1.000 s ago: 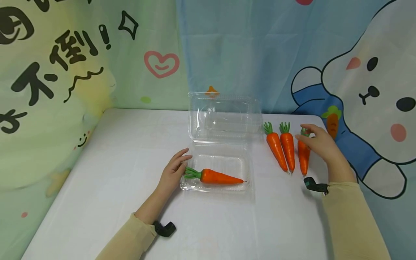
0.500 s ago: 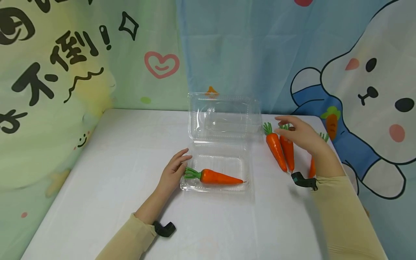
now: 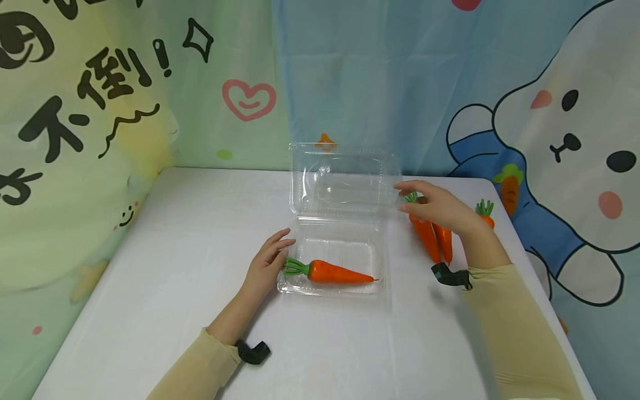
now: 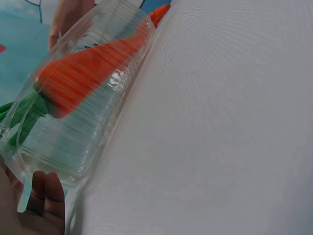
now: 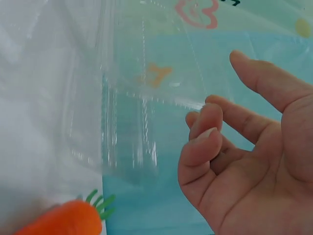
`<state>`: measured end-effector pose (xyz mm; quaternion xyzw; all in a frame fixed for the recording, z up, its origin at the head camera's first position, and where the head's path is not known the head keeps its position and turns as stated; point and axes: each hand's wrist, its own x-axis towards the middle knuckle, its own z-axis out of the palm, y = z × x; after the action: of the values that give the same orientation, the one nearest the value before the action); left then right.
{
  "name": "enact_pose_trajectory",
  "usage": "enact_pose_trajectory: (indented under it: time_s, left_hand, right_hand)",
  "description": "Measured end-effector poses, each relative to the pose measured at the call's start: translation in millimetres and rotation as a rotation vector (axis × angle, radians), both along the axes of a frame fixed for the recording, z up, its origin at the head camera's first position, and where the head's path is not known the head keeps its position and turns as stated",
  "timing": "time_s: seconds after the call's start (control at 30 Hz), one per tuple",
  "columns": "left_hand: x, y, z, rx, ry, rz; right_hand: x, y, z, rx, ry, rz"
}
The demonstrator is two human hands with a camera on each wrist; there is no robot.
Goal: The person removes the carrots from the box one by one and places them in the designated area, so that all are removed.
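An orange carrot (image 3: 340, 272) with green stems lies across the base of a clear plastic clamshell box (image 3: 334, 290), whose lid (image 3: 345, 166) is tipped back. My left hand (image 3: 265, 264) rests against the box's left edge, its fingers relaxed. In the left wrist view, fingertips (image 4: 46, 193) show beside the plastic corner. My right hand (image 3: 435, 205) hovers over the carrots at the right, fingers loosely bent with nothing between them. Beneath it are a leftmost carrot (image 3: 425, 239) and a middle carrot (image 3: 444, 241), both partly hidden. The right wrist view shows one carrot (image 5: 68, 218) below the hand.
A third carrot (image 3: 486, 214) lies farther right, mostly hidden behind the right forearm. The white table (image 3: 175, 250) meets a printed cloth backdrop (image 3: 345, 83) at its back edge. A black wrist camera (image 3: 252, 352) is strapped to the left wrist.
My right hand has moved left from the rightmost carrot, over the middle one, to the leftmost. The carrots stay where they were. The left hand and the box have not moved.
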<state>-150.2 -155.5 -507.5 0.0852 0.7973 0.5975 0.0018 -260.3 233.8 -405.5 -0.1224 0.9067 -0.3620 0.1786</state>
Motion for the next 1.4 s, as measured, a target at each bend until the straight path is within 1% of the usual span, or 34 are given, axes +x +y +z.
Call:
enact_pose_trajectory:
  time_s: [0.13, 0.3, 0.43, 0.6, 0.67, 0.83, 0.9, 1.1, 1.27, 1.4]
  left_hand:
    - [-0.2, 0, -0.4, 0.002, 0.004, -0.001]
    - [-0.4, 0, -0.3, 0.002, 0.009, 0.001]
    - [-0.4, 0, -0.3, -0.007, 0.013, 0.002]
    - [-0.8, 0, -1.0, -0.012, 0.014, 0.001]
    - [-0.9, 0, -1.0, -0.010, 0.011, 0.001]
    - [-1.1, 0, -1.6, -0.010, 0.006, -0.002]
    - [-1.2, 0, -1.8, -0.012, 0.006, -0.003]
    - [-1.2, 0, -1.0, -0.004, 0.013, -0.014]
    - [-0.4, -1, 0.0, 0.003, 0.023, -0.015]
    - [-0.7, 0, -0.8, 0.000, 0.022, -0.020]
  right_hand:
    - [-0.9, -12, 0.4, 0.002, -0.020, 0.053]
    - [-0.7, -28, 5.7, -0.020, -0.052, 0.190]
    - [-1.8, -43, 4.6, -0.052, -0.108, 0.288]
    - [-3.0, -61, -0.5, -0.040, -0.158, 0.395]
    - [-4.3, -68, -4.4, -0.041, -0.173, 0.442]
    - [-7.3, -84, -16.4, -0.057, -0.246, 0.542]
    - [-7.4, -91, -20.1, -0.057, -0.274, 0.570]
    - [-6.5, -111, -28.0, -0.049, -0.343, 0.606]
    - [-5.5, -125, -35.5, -0.038, -0.359, 0.648]
    - [-4.1, -132, -43.1, -0.013, -0.388, 0.662]
